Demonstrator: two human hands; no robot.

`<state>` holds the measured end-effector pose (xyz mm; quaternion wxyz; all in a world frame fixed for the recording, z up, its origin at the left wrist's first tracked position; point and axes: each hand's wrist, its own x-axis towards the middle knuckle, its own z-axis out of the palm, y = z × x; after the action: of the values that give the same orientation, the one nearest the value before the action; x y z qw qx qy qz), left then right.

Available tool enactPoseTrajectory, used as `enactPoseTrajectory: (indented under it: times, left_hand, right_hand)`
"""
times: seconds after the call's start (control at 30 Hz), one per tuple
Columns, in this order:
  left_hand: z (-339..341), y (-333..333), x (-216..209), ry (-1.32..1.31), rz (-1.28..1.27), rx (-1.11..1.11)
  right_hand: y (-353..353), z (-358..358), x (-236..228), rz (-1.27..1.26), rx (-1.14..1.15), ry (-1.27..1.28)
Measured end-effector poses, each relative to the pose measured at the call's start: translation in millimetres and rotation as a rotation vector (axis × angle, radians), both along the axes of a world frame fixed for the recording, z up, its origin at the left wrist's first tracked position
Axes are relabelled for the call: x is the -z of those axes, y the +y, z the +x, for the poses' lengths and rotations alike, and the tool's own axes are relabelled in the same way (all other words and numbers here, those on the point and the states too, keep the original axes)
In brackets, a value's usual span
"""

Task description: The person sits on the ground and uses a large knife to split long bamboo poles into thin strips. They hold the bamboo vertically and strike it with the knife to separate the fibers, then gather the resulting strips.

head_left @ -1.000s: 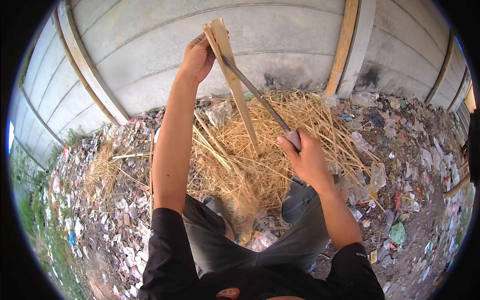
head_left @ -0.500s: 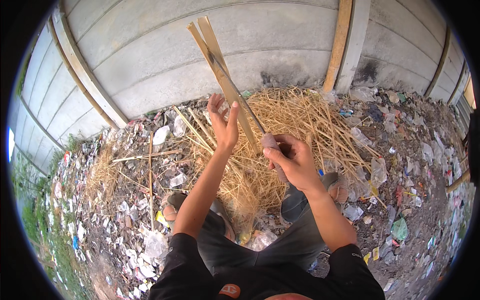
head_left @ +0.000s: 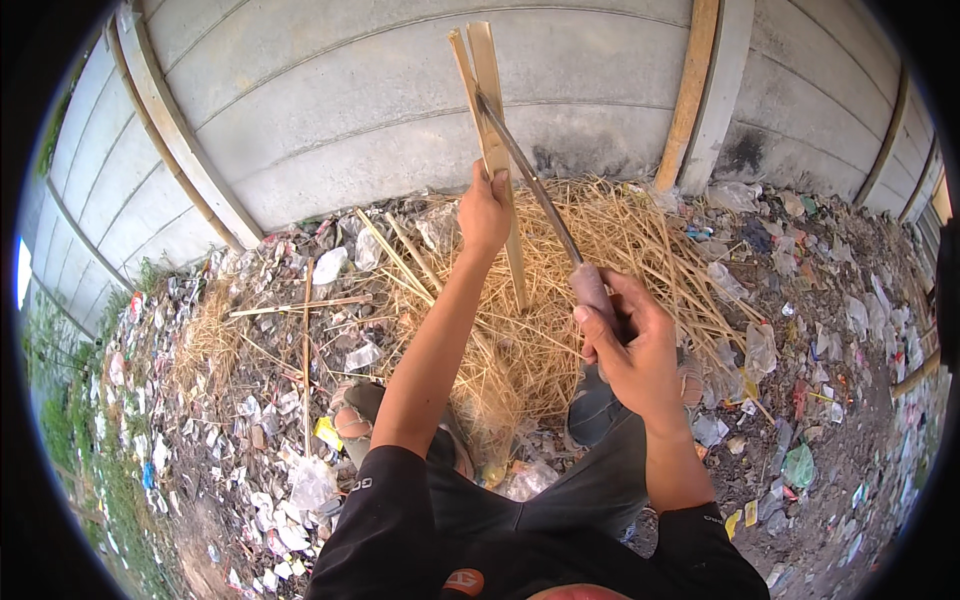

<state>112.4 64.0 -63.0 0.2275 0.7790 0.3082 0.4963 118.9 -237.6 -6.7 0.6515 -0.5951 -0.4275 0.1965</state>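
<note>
Since the earlier frame, the left hand (head_left: 486,212) has closed around the split bamboo strip (head_left: 515,255), whose top has swung rightward. The right hand (head_left: 638,345) is wrapped round the handle of a long knife (head_left: 540,190), its blade lodged in the split. The strip stands nearly upright above straw-coloured shavings (head_left: 530,365), before a concrete wall (head_left: 350,100).

The right hand (head_left: 643,350) covers the butt of the knife handle (head_left: 590,287). The tip of the blade (head_left: 538,190) is lost in the cleft of the split bamboo (head_left: 487,75), and the left hand (head_left: 484,217) hides a stretch of the bamboo's side. The lower edge cuts off the black shirt (head_left: 400,550); the round rim crops the concrete wall (head_left: 350,110). Greenery (head_left: 72,405) at far left blurs. Many litter scraps (head_left: 285,530) are too small to identify.
</note>
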Motion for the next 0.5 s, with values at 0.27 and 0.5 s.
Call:
enactPoseTrajectory:
  times: [0.27, 0.5]
  left_hand:
    - [12, 3, 0, 0.009, -0.039, 0.001]
    - [-17, 11, 70, 0.091, -0.101, 0.207]
  right_hand:
    - [-20, 9, -6, 0.148, 0.130, -0.124]
    - [-52, 34, -32, -0.325, 0.344, -0.560]
